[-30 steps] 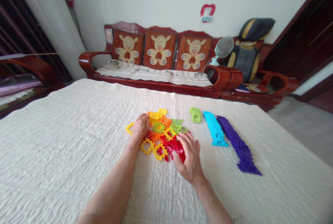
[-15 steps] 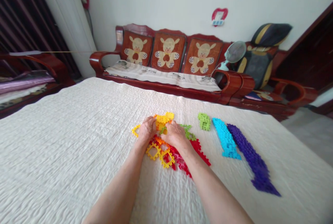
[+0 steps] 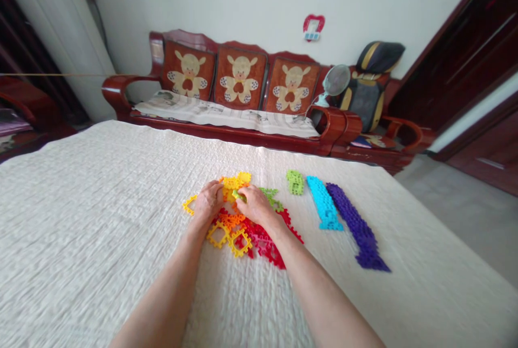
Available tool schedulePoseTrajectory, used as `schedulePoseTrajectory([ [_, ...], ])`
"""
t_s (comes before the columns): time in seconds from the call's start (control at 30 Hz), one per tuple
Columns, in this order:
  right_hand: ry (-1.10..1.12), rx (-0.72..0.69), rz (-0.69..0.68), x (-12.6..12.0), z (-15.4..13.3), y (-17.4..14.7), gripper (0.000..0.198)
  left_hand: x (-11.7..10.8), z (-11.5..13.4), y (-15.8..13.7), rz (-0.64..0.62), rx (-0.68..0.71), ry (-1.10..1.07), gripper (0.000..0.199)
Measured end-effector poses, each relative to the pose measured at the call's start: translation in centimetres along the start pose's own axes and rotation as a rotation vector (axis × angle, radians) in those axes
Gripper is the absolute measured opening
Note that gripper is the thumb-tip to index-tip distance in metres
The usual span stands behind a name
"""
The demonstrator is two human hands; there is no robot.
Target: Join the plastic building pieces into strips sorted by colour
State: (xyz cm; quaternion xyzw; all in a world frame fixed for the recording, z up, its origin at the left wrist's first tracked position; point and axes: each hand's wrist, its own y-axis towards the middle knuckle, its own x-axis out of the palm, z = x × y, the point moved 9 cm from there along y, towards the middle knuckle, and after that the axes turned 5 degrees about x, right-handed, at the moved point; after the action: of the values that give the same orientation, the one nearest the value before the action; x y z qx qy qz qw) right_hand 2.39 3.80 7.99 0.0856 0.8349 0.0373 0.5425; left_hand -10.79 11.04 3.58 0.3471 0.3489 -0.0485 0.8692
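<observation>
My right hand (image 3: pixel 256 205) is closed, with a light green interlocking plastic piece (image 3: pixel 238 195) pinched at its fingertips. Beside it, my left hand (image 3: pixel 209 200) rests on the left of the pile with curled fingers, against yellow and orange pieces; what it grips is hidden. Yellow pieces (image 3: pixel 231 182) lie just beyond both hands. Nearer to me are square yellow frames (image 3: pixel 240 243), orange pieces (image 3: pixel 231 220) and red pieces (image 3: pixel 270 250), partly under my right wrist. More green pieces (image 3: pixel 270 195) show past my right hand.
To the right lie a green stack (image 3: pixel 295 182), a light blue row (image 3: pixel 324 202) and a long purple row (image 3: pixel 358 226) of such pieces. All rest on a bed-like surface with a white quilted cover (image 3: pixel 101 202). A wooden sofa (image 3: pixel 226 129) and a fan (image 3: pixel 336 80) stand behind.
The view has turned a little to the right. The green piece at my right fingertips shows more clearly now, pinched above the yellow pieces. My left hand stays at the pile's left side.
</observation>
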Motion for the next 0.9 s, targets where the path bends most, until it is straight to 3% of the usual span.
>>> schedulePoseTrajectory([
  [0.1, 0.181, -0.002, 0.097, -1.5, 2.6, -0.9, 0.017, -0.2, 0.2, 0.0, 0.005, -0.01, -0.002, 0.031],
  [0.27, 0.438, 0.173, 0.14, -3.0, 8.3, -3.6, 0.026, 0.0, 0.5, 0.0, -0.002, 0.013, -0.003, 0.033],
  [0.4, 0.514, 0.161, 0.172, -3.8, 8.7, -5.1, 0.026, 0.0, 0.3, 0.0, 0.005, 0.012, 0.017, 0.033],
  [0.6, 0.489, 0.048, 0.12, -4.1, 6.6, -5.0, 0.024, -0.1, 0.7, -0.1, -0.003, 0.044, 0.026, 0.034],
  [0.8, 0.186, 0.226, 0.282, -7.2, 13.7, -5.9, 0.038, 0.1, 0.3, -0.3, 0.017, 0.045, 0.026, 0.032],
  [0.9, -0.018, 0.325, 0.295, -7.7, 17.1, -6.7, 0.04, 0.1, 0.2, -0.3, 0.031, 0.048, 0.028, 0.031],
])
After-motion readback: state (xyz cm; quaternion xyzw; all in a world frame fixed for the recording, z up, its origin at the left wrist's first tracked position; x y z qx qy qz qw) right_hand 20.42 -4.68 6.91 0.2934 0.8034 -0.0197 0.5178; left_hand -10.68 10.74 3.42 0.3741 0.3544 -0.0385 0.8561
